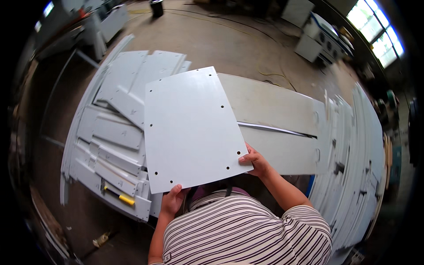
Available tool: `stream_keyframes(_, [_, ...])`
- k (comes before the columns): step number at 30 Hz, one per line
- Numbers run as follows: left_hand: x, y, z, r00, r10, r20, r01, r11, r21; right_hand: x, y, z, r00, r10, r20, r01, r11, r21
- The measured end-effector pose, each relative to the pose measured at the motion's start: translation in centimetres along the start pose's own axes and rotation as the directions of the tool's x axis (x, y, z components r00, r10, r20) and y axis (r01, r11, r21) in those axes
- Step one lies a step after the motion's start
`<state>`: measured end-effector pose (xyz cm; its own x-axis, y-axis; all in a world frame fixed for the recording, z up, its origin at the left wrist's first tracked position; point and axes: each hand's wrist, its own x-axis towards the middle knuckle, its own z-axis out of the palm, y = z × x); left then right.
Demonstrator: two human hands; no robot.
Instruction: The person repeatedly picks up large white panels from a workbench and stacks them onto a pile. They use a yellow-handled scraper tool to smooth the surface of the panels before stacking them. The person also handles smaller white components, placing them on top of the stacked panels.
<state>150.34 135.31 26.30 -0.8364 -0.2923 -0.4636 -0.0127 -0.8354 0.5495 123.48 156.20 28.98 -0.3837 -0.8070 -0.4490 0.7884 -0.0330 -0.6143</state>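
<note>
A flat white panel (190, 128) with small dark holes along its edges is held up in front of my body, covering part of the tables behind it. At its lower left corner, my left hand (173, 199) grips the near edge, thumb towards the upper face and fingers out of sight below. My right hand (256, 162) is closed on the right edge near the lower right corner, its thumb lying on top close to a hole. Beyond the panel, a long thin metal strip (278, 129) lies on a pale worktable (274, 95).
Several white panels and narrow boards (117, 132) are stacked on the left, with a yellow-and-black tool (119, 195) on them. Long white strips (349, 176) are piled at the right. A white machine cabinet (324, 37), cables (265, 73) and a black bin (156, 8) stand or lie farther off.
</note>
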Motion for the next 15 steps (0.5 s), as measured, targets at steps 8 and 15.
stream_keyframes(8, [11.0,-11.0,6.8,0.9,-0.434,0.047,0.417,0.886,0.205,-13.0,-0.1,-15.5,0.931,-0.187,-0.313,0.25,0.952,0.175])
stream_keyframes(15, [10.3,-13.3,1.3,0.791,-0.59,-0.164,0.491,0.453,0.744,-13.8,2.8,-29.5,0.502,-0.479,-0.721,-0.381,0.626,-0.681])
